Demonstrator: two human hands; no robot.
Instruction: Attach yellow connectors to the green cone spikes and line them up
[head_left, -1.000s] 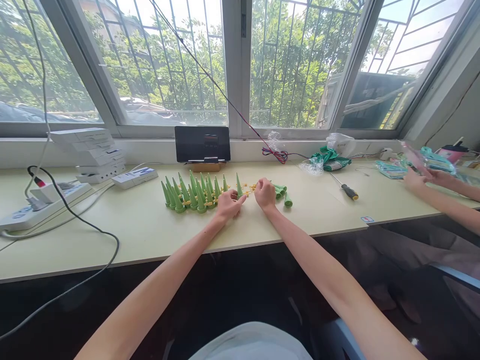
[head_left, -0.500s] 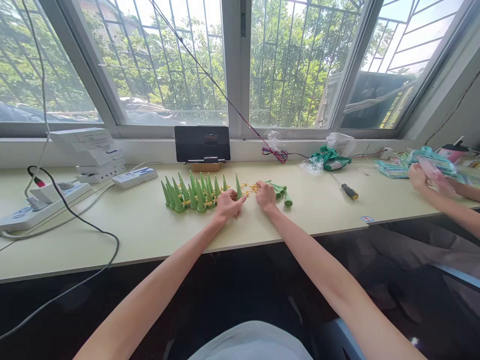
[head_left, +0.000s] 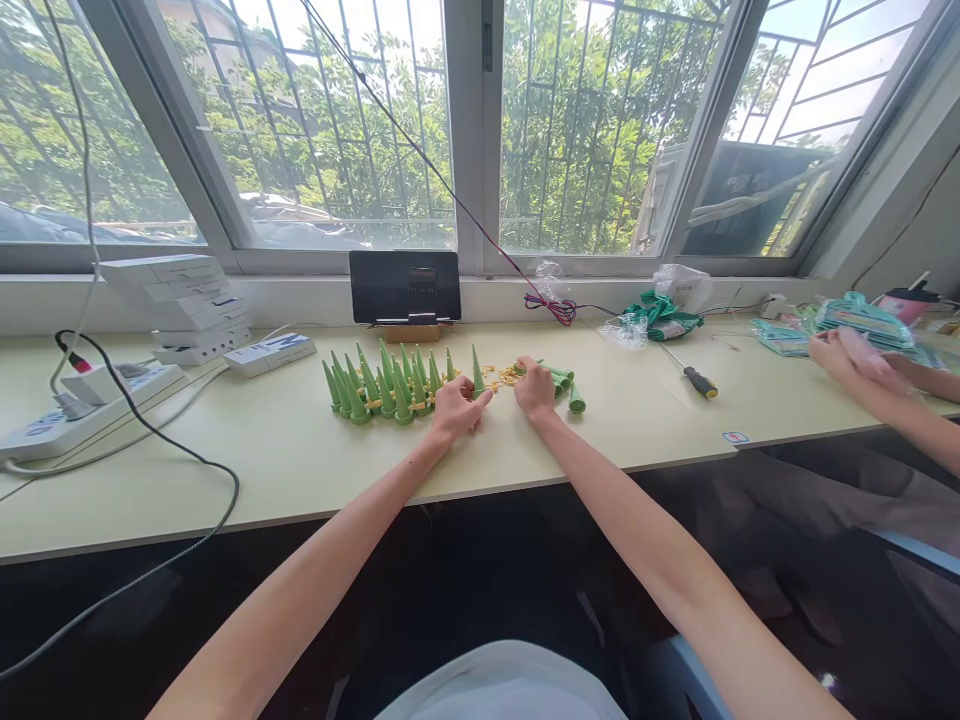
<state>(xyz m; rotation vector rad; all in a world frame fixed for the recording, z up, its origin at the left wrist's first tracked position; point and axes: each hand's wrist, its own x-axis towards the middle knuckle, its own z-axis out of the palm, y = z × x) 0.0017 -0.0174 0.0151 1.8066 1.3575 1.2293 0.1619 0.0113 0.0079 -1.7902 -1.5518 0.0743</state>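
Several green cones (head_left: 385, 385) stand upright in a close group on the table, with small yellow pieces among their bases. My left hand (head_left: 456, 405) is to the right of this group, its fingers and thumb closed round the base of a single upright green cone (head_left: 477, 370). Small yellow pieces (head_left: 508, 376) lie in a loose pile between my hands. At the right edge of that pile is my right hand (head_left: 535, 388), with its fingers bent together; whatever they may pinch is hidden. Just beyond it, several green cones (head_left: 576, 398) lie on their sides.
A black tablet (head_left: 405, 288) leans at the back by the window. White boxes (head_left: 199, 310) and a power strip (head_left: 90, 410) with cables are on the left. To the right lie a screwdriver (head_left: 700, 382) and a green bundle (head_left: 660, 318). Another person's hand (head_left: 836, 355) holds pinkish plastic.
My right hand has shifted slightly right, uncovering more of the yellow pieces. My left hand stays at the single cone. The other person's hand has moved slightly left.
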